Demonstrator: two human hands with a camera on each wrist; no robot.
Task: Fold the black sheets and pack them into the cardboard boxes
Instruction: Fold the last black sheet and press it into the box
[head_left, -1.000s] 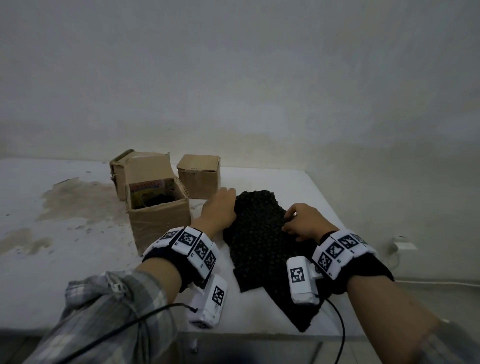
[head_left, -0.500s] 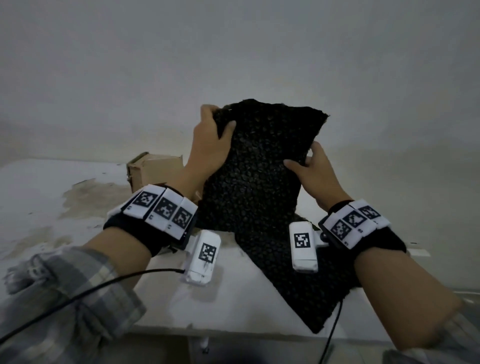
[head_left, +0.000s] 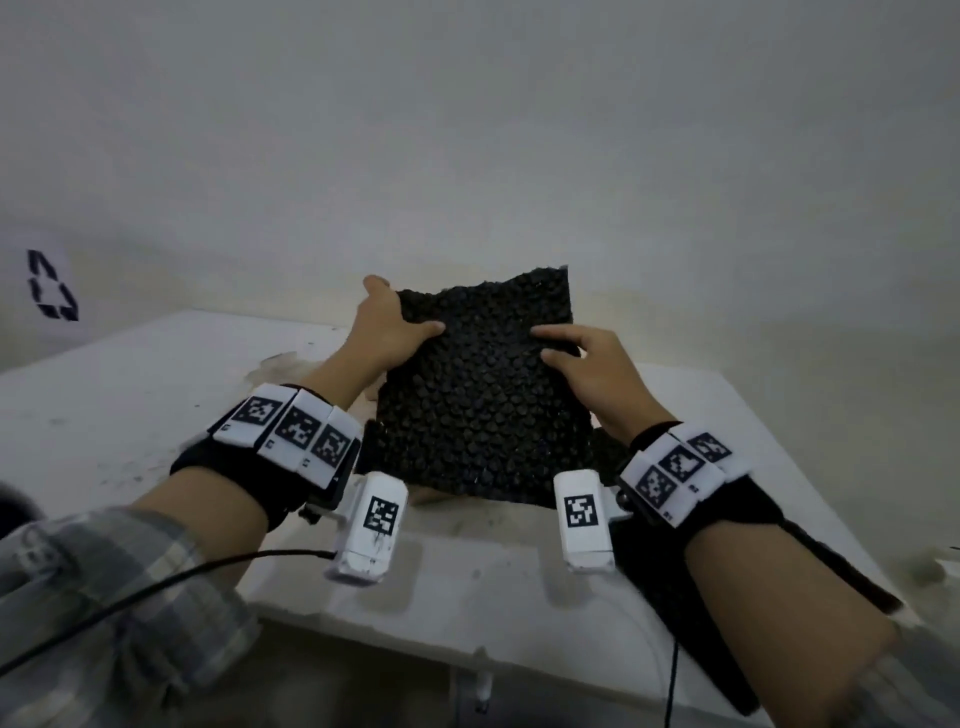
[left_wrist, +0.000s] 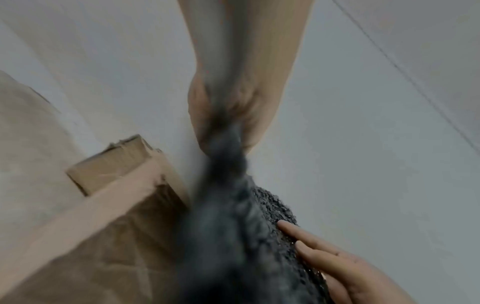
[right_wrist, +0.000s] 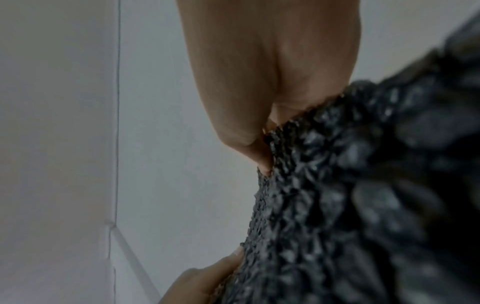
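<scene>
A black bumpy sheet (head_left: 478, 395) hangs upright above the white table (head_left: 156, 415), held between both hands. My left hand (head_left: 387, 332) grips its upper left edge, thumb on the near face. My right hand (head_left: 582, 358) pinches its right edge. In the left wrist view the left hand (left_wrist: 226, 115) clutches the bunched sheet (left_wrist: 246, 236) beside two cardboard boxes (left_wrist: 103, 216), and straight fingers of the right hand (left_wrist: 324, 253) lie on the sheet. In the right wrist view the right hand (right_wrist: 259, 102) pinches the sheet's edge (right_wrist: 350, 195). In the head view the sheet hides the boxes.
A second black sheet (head_left: 737, 639) lies under my right forearm and droops over the table's front right edge. The wall stands close behind the table, with a black recycling mark (head_left: 52, 286) at the left. The table's left part is stained.
Both hands picked the sheet up off the table and raised it upright. Since half a second ago it sits lower in view, and its lower edge hangs free above the table.
</scene>
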